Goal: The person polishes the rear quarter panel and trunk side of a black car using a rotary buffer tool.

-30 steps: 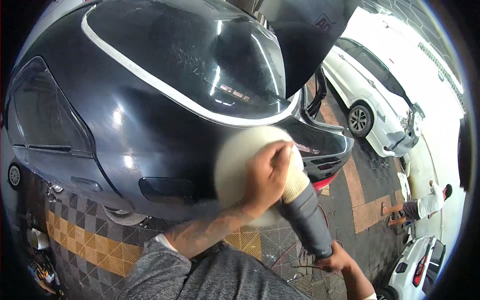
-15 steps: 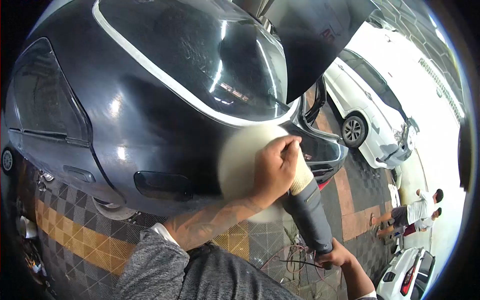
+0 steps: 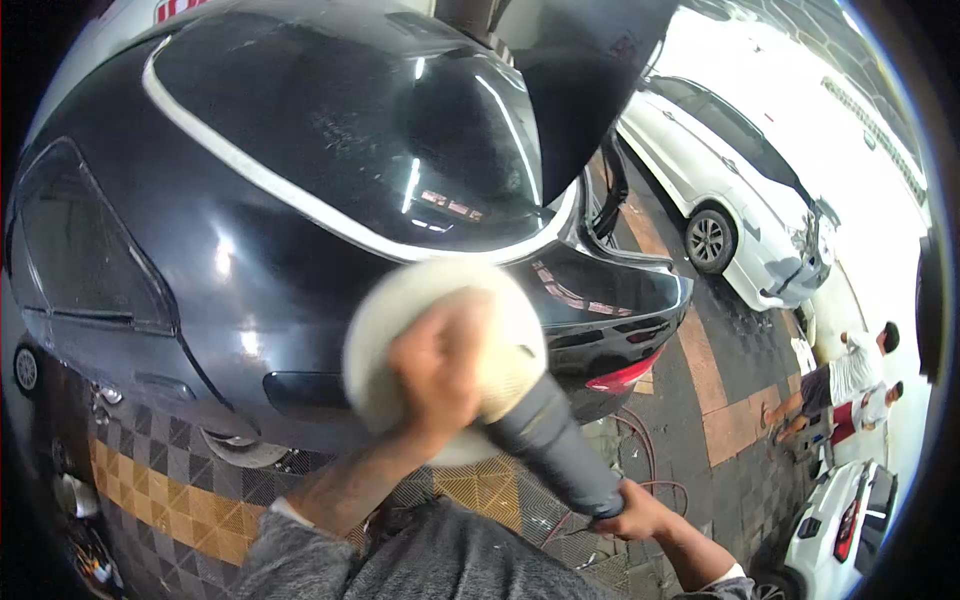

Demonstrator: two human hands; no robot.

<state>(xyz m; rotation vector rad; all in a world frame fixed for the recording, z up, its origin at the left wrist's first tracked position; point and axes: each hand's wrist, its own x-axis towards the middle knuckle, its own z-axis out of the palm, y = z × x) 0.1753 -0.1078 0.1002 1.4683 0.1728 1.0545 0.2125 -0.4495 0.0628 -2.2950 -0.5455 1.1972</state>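
A car polisher [image 3: 555,445] with a dark grey body and a large white round pad [image 3: 372,340] is held across the front of me. The pad lies against the rear side panel of a black car [image 3: 290,290], below its rear window. My left hand [image 3: 435,370], blurred by motion, is closed over the polisher's pale head above the pad. Around the rear end of the body my right hand [image 3: 640,510] is wrapped. White masking tape [image 3: 270,180] edges the rear window [image 3: 350,110].
The car's trunk lid [image 3: 590,80] stands raised. A red tail light [image 3: 628,370] is right of the pad. A reddish hose [image 3: 652,450] lies on the tiled floor [image 3: 180,495]. Two people [image 3: 850,375] and white cars [image 3: 740,180] are at the right.
The polisher and both hands have moved left along the panel, away from the tail light. My view has shifted slightly, and more of the red tail light shows.
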